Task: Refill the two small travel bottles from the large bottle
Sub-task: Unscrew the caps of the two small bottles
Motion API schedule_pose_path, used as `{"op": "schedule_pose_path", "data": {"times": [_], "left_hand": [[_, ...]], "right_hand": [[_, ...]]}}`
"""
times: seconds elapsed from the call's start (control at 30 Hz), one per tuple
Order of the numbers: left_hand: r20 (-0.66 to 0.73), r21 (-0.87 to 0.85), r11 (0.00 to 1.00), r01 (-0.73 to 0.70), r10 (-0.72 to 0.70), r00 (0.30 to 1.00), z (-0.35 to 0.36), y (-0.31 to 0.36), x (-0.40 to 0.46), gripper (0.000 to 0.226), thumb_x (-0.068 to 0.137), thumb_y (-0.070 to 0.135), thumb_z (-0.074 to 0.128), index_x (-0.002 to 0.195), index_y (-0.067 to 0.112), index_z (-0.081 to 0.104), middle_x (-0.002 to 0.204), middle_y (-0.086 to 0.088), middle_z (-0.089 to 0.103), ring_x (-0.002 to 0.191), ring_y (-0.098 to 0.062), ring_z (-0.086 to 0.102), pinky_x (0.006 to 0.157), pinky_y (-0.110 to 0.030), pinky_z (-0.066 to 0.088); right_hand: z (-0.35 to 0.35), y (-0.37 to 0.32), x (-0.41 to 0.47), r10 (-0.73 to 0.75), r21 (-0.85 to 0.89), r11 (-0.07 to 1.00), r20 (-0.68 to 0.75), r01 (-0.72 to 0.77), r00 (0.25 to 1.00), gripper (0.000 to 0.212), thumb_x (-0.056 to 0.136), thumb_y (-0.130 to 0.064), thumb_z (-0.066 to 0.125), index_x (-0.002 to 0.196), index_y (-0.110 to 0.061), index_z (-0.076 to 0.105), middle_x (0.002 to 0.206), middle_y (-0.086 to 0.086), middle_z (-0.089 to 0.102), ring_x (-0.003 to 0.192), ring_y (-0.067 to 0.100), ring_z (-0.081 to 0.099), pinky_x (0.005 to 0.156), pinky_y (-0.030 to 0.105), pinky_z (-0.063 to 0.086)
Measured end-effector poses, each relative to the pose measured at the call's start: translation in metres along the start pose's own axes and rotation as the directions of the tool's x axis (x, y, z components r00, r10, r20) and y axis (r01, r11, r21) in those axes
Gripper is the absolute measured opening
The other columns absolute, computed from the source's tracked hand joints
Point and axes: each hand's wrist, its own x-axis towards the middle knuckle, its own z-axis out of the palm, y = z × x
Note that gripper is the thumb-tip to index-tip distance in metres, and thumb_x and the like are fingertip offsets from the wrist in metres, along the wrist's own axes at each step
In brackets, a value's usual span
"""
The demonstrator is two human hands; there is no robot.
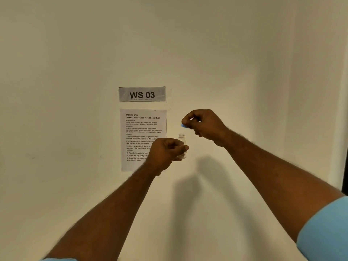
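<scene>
While hands hold, one bottle (182,146); one cap (183,126).

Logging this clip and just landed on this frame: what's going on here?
A person holds a small clear travel bottle upright in the left hand, raised in front of a wall. The right hand pinches its blue cap just above the open threaded neck, apart from it. The bottle looks empty. The large bottle is not in view. A task sheet hangs behind.

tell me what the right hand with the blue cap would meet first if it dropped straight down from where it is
Probably the open neck of the small clear bottle, which the left hand holds upright just below the blue cap pinched in the right hand. Depth is unclear from one view, so it might pass beside it.
</scene>
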Motion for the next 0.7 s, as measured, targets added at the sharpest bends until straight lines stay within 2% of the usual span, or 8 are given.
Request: {"op": "schedule_pose_path", "data": {"times": [0.07, 0.13, 0.27, 0.37, 0.47, 0.53, 0.6, 0.7], "left_hand": [[-0.031, -0.003, 1.000, -0.002, 0.002, 1.000, 0.001, -0.011, -0.008, 0.022, 0.084, 0.009, 0.082, 0.096, -0.007, 0.074, 0.095, -0.035, 0.072, 0.078, -0.026, 0.074, 0.077, -0.039, 0.065], [-0.048, 0.025, 1.000, 0.007, -0.006, 0.999, 0.002, -0.026, -0.021, 0.021, 0.084, 0.010, 0.083, 0.097, -0.005, 0.075, 0.094, -0.033, 0.073, 0.083, -0.027, 0.073, 0.087, -0.041, 0.063], [-0.030, 0.128, 0.988, 0.084, -0.080, 0.996, 0.013, -0.066, -0.056, 0.022, 0.081, 0.023, 0.086, 0.099, 0.011, 0.080, 0.098, -0.006, 0.080, 0.095, -0.015, 0.074, 0.094, -0.030, 0.056], [-0.033, 0.206, 0.964, 0.166, -0.163, 0.986, 0.024, -0.101, -0.087, 0.029, 0.079, 0.029, 0.088, 0.103, 0.016, 0.080, 0.103, 0.002, 0.077, 0.093, -0.016, 0.071, 0.087, -0.028, 0.054], [0.004, 0.259, 0.932, 0.252, -0.262, 0.965, 0.040, -0.144, -0.124, 0.029, 0.078, 0.030, 0.088, 0.102, 0.015, 0.080, 0.099, 0.002, 0.075, 0.089, -0.014, 0.069, 0.082, -0.024, 0.053], [0.005, 0.271, 0.910, 0.312, -0.326, 0.945, 0.049, -0.170, -0.152, 0.031, 0.076, 0.028, 0.090, 0.102, 0.014, 0.080, 0.096, 0.003, 0.075, 0.085, -0.011, 0.068, 0.076, -0.017, 0.050], [0.014, 0.299, 0.881, 0.366, -0.388, 0.921, 0.061, -0.196, -0.178, 0.032, 0.076, 0.026, 0.090, 0.102, 0.011, 0.080, 0.093, 0.001, 0.075, 0.084, -0.013, 0.067, 0.075, -0.016, 0.050], [0.035, 0.341, 0.834, 0.434, -0.473, 0.880, 0.075, -0.231, -0.218, 0.027, 0.075, 0.021, 0.091, 0.097, 0.010, 0.079, 0.083, -0.001, 0.072, 0.078, -0.015, 0.065, 0.073, -0.020, 0.050]], "right_hand": [[-0.002, 0.010, -0.009, 0.054, 0.129, 0.990, -0.014, -0.051, 0.998, 0.024, 0.082, -0.035, 0.079, 0.094, -0.015, 0.072, 0.074, 0.005, 0.073, 0.057, 0.015, 0.060, 0.052, 0.025, 0.049], [-0.001, 0.028, -0.023, 0.135, 0.222, 0.966, 0.013, -0.135, 0.991, 0.026, 0.079, -0.030, 0.081, 0.093, -0.013, 0.068, 0.082, 0.009, 0.075, 0.062, 0.016, 0.063, 0.056, 0.026, 0.052], [0.012, 0.083, -0.067, 0.273, 0.253, 0.926, 0.060, -0.279, 0.960, 0.023, 0.078, -0.017, 0.077, 0.090, -0.017, 0.057, 0.092, 0.008, 0.077, 0.070, 0.018, 0.066, 0.067, 0.033, 0.054], [0.026, 0.125, -0.111, 0.372, 0.249, 0.889, 0.092, -0.383, 0.924, 0.027, 0.079, -0.018, 0.079, 0.097, -0.014, 0.059, 0.094, 0.006, 0.077, 0.074, 0.017, 0.066, 0.073, 0.035, 0.054], [0.045, 0.166, -0.164, 0.431, 0.213, 0.860, 0.181, -0.463, 0.884, 0.037, 0.081, -0.030, 0.077, 0.114, -0.021, 0.065, 0.099, 0.002, 0.077, 0.078, 0.019, 0.070, 0.076, 0.032, 0.055], [0.059, 0.189, -0.199, 0.464, 0.181, 0.848, 0.202, -0.498, 0.863, 0.028, 0.084, -0.031, 0.075, 0.110, -0.023, 0.068, 0.101, 0.002, 0.077, 0.083, 0.021, 0.072, 0.075, 0.029, 0.055], [0.076, 0.216, -0.232, 0.518, 0.130, 0.824, 0.223, -0.552, 0.826, 0.016, 0.089, -0.021, 0.073, 0.104, -0.021, 0.069, 0.103, 0.003, 0.077, 0.088, 0.020, 0.073, 0.074, 0.024, 0.055], [0.101, 0.253, -0.279, 0.597, 0.017, 0.787, 0.233, -0.617, 0.768, 0.020, 0.086, -0.019, 0.076, 0.103, -0.017, 0.065, 0.104, 0.001, 0.076, 0.094, 0.017, 0.071, 0.082, 0.031, 0.056]]}}
